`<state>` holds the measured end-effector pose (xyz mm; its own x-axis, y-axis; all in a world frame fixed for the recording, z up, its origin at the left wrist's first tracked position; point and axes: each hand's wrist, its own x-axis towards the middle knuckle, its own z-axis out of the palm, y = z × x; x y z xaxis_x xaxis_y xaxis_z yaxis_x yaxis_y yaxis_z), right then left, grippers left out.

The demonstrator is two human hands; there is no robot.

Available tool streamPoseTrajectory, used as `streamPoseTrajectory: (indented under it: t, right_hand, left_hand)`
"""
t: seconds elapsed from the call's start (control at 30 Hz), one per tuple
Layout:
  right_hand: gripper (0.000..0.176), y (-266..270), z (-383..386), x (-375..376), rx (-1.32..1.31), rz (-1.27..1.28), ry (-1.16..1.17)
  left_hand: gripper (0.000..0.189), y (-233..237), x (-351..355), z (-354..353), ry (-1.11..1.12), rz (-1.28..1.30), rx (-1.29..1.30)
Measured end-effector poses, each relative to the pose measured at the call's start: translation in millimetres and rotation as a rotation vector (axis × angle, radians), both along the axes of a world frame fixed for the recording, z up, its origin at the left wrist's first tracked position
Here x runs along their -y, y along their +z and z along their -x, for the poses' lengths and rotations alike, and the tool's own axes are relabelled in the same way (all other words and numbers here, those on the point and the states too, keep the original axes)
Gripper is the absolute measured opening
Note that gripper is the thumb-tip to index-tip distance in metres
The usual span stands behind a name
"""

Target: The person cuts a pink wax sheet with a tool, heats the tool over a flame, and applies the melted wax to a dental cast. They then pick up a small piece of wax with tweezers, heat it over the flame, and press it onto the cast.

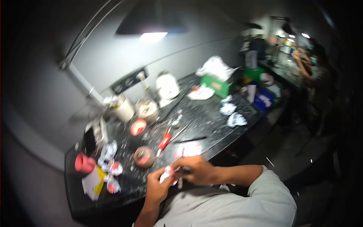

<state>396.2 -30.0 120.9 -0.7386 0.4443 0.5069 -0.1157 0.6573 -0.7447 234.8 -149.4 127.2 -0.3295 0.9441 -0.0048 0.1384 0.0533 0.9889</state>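
Observation:
Both my hands meet at the near edge of a dark worktable (211, 125). My left hand (157, 185) pinches a small white and red object (167, 174), blurred and too small to name. My right hand (194, 169) closes on the same small object from the right, fingers curled over it. A round reddish-brown part (143, 156) lies just beyond my hands, and a red-handled tool (164, 142) lies beside it.
A pink cup (84, 163), a yellow and white box (93, 181) and crumpled wrappers (109, 159) crowd the table's left end. A white container (167, 85), a green box (215, 85) and crumpled paper (236, 119) sit farther along. Another person (312, 70) works at a far bench.

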Motion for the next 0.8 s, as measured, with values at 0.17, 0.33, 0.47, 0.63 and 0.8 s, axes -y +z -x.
streamPoseTrajectory:
  t: [0.17,0.33,0.47,0.63,0.8]
  right_hand:
    - [0.023,10,-6,-6,-0.048,0.215,0.082]
    - [0.014,3,-2,-9,-0.185,0.293,0.104]
    - [0.017,10,-4,-10,-0.174,0.218,0.114]
    - [0.018,26,-10,-17,-0.112,0.263,0.065]
    - [0.018,28,-17,-43,0.035,0.088,-0.159]
  left_hand:
    - [0.019,-6,0,2,-0.026,0.043,0.143]
    - [0.017,-1,-3,-4,-0.021,-0.008,0.171]
    - [0.017,-36,-7,19,-0.021,-0.118,-0.022]
    - [0.018,-35,-8,13,0.024,-0.200,-0.195]
    - [0.019,-30,-14,12,0.019,-0.191,-0.154]
